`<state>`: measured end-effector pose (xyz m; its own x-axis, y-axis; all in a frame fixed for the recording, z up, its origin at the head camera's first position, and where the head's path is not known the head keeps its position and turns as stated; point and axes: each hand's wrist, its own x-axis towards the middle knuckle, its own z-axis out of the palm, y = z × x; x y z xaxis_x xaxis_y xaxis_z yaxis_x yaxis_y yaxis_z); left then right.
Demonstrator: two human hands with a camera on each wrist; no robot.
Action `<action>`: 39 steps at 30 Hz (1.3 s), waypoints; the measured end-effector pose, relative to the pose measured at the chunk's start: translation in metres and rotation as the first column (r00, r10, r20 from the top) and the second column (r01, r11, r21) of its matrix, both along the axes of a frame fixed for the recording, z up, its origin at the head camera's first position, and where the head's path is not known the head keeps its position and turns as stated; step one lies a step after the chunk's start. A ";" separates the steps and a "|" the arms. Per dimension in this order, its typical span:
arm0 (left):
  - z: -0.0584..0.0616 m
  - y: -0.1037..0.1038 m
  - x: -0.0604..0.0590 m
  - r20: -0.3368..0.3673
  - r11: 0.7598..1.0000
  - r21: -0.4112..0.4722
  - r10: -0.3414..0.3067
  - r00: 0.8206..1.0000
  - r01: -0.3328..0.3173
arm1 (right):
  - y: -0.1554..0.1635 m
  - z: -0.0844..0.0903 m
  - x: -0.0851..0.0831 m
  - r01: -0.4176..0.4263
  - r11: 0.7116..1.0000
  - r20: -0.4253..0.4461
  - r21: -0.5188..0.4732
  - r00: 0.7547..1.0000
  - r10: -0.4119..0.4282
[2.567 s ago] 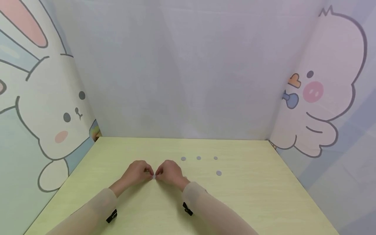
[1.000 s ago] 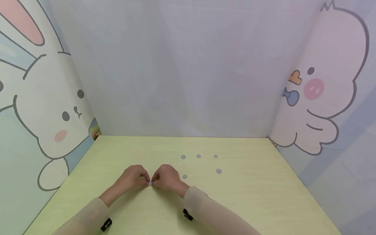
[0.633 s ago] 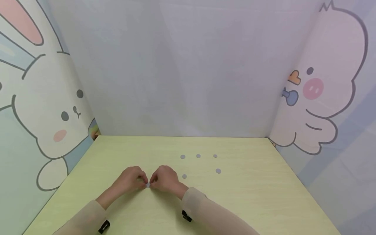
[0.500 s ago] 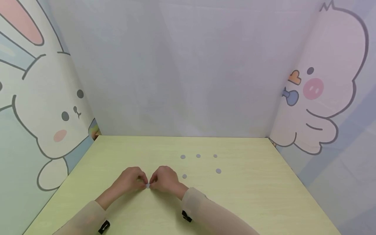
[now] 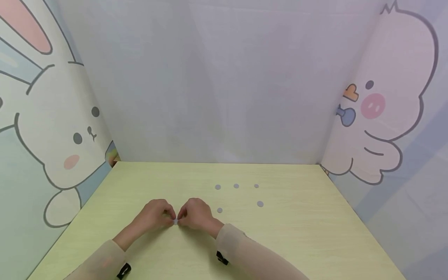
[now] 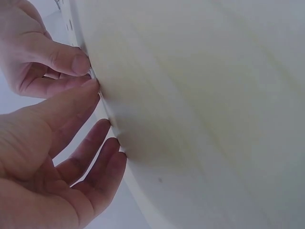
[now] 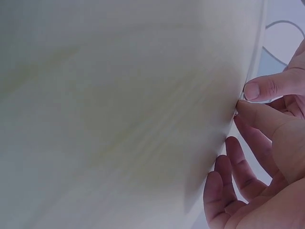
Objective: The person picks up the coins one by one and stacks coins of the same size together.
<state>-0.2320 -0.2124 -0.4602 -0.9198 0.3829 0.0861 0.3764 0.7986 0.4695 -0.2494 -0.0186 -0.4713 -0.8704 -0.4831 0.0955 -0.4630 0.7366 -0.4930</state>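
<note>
While both hands meet at lower centre of the head view, left hand (image 5: 155, 214) and right hand (image 5: 196, 214) pinch one small grey disc (image 5: 175, 221) between fingertips, low on the table. Five more discs lie to the right: three in a row (image 5: 236, 186), two nearer (image 5: 219, 210). Pale yellow-green table (image 5: 297, 233); cartoon-printed walls (image 5: 52, 128).

A pale yellow-green worktop (image 5: 297, 233) with a faint wood grain carries five small grey discs — three in a row (image 5: 236, 186) toward the far edge, one (image 5: 260, 203) nearer on the right, one (image 5: 219, 210) nearer still — all lying flat, apart.
</note>
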 end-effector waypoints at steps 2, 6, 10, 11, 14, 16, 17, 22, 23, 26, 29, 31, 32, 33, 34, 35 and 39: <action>0.001 0.001 0.000 0.013 1.000 -0.002 0.011 1.000 -0.011 | 0.000 0.000 0.000 0.000 1.000 0.001 -0.001 1.000 0.000; 0.002 0.002 0.000 0.030 1.000 -0.004 0.029 0.999 -0.029 | 0.000 0.000 -0.001 -0.002 1.000 -0.006 0.002 1.000 0.002; 0.003 0.003 0.000 0.034 0.999 -0.006 0.039 0.999 -0.039 | 0.000 -0.002 -0.002 -0.005 1.000 -0.009 0.006 1.000 0.005; 0.003 0.003 0.001 0.034 0.999 -0.004 0.040 0.999 -0.040 | 0.000 -0.002 -0.002 -0.006 1.000 -0.009 0.006 1.000 0.006; 0.002 0.002 0.001 0.032 0.999 0.002 0.032 0.999 -0.032 | 0.000 -0.002 -0.003 -0.006 1.000 -0.006 -0.001 1.000 0.006; 0.002 0.001 0.001 0.029 1.000 0.004 0.025 0.999 -0.025 | 0.000 -0.002 -0.002 -0.003 1.000 -0.001 -0.003 1.000 0.003; 0.001 0.001 0.000 0.026 1.000 0.004 0.020 0.999 -0.021 | 0.000 -0.002 -0.002 -0.001 1.000 0.000 -0.003 1.000 0.001; -0.001 -0.001 -0.001 0.015 1.000 0.002 0.005 1.000 -0.005 | -0.001 -0.002 -0.003 0.002 1.000 -0.005 0.010 1.000 -0.001; -0.001 -0.001 -0.001 0.011 1.000 0.002 0.002 1.000 -0.002 | -0.001 -0.002 -0.003 0.001 1.000 -0.006 0.010 1.000 -0.001; -0.002 -0.001 -0.001 0.005 1.000 0.004 -0.002 1.000 0.002 | -0.001 -0.003 -0.003 0.001 1.000 -0.004 0.006 1.000 -0.001; -0.003 -0.002 -0.001 -0.002 1.000 0.005 -0.003 1.000 0.003 | -0.001 -0.003 -0.003 0.001 1.000 -0.002 -0.003 1.000 -0.001; -0.003 -0.002 -0.001 -0.003 1.000 0.006 -0.005 1.000 0.005 | -0.001 -0.002 -0.002 0.004 1.000 -0.001 0.000 1.000 -0.004; -0.003 -0.002 -0.001 -0.002 1.000 0.005 -0.006 1.000 0.006 | -0.001 -0.002 -0.002 0.004 1.000 0.000 0.000 1.000 -0.004; -0.003 -0.001 -0.001 -0.001 1.000 0.005 -0.007 1.000 0.007 | -0.001 -0.002 -0.002 0.004 1.000 0.000 -0.004 1.000 -0.004; -0.002 -0.001 -0.001 0.000 1.000 0.007 -0.009 1.000 0.009 | 0.000 -0.002 -0.002 0.002 1.000 0.001 -0.007 1.000 -0.002; -0.002 -0.001 -0.001 0.001 1.000 0.009 -0.010 1.000 0.010 | 0.000 -0.001 -0.001 0.001 1.000 0.005 -0.005 1.000 -0.001; -0.002 0.000 -0.001 0.018 1.000 0.017 -0.003 1.000 0.003 | 0.007 0.000 -0.001 -0.005 1.000 0.018 -0.009 1.000 0.005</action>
